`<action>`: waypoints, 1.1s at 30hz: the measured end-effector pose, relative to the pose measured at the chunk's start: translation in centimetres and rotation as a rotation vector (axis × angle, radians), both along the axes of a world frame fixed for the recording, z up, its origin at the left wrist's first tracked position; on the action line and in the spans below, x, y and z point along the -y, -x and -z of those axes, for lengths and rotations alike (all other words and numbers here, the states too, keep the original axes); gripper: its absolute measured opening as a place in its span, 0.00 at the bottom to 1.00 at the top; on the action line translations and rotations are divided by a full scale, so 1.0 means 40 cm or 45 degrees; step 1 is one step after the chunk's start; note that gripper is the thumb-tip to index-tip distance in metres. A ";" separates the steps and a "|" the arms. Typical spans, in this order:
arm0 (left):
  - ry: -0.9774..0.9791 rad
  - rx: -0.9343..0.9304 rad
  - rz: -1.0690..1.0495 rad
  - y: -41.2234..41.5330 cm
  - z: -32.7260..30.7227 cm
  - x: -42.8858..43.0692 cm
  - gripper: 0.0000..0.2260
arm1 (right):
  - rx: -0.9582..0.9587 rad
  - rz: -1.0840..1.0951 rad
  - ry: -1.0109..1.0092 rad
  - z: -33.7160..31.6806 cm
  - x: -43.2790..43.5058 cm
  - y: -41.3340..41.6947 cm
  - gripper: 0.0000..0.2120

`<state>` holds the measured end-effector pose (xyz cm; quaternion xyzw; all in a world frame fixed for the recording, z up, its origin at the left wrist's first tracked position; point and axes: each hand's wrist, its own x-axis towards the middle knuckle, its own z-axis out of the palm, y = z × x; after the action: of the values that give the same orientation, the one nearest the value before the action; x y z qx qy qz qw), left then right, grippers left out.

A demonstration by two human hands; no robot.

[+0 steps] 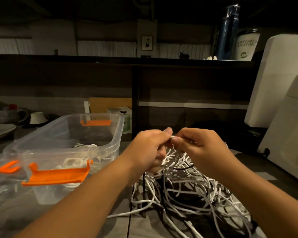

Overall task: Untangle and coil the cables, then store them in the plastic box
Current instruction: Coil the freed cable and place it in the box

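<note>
Both hands, left hand (147, 145) and right hand (199, 146), pinch a white cable strand between curled fingers (168, 132) above the tangled heap of white and dark cables (187, 189) on the grey surface (141, 227); the clear plastic box with orange latches (113, 133) sits just left, holding coiled white cables (81, 162).

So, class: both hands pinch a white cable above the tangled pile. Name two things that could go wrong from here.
1. The left hand and right hand pinch a white cable that runs down into the tangle; pulling hard could tighten knots instead of freeing it.
2. A black cable threads through the white ones, so lifting may drag the tangle along, perhaps against the plastic box beside it.
</note>
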<state>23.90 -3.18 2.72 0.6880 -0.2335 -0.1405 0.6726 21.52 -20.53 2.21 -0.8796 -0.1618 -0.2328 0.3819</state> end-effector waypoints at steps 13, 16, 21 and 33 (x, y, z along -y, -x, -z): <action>0.548 -0.342 0.023 0.005 0.004 0.012 0.12 | 0.099 0.037 -0.599 -0.007 -0.003 0.010 0.11; 0.641 -0.408 0.019 0.008 -0.001 0.014 0.11 | 0.068 0.006 -0.677 -0.004 -0.007 0.009 0.12; 0.603 -0.370 -0.137 -0.004 0.003 0.007 0.09 | -0.001 -0.017 -0.547 0.009 -0.012 -0.002 0.12; 0.335 0.032 -0.260 0.022 -0.002 0.012 0.14 | 0.151 0.270 -0.306 -0.004 0.030 -0.011 0.09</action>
<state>23.04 -3.66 2.81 0.6158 -0.1870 -0.0310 0.7647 21.96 -21.74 2.38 -0.8245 -0.0614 -0.3409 0.4474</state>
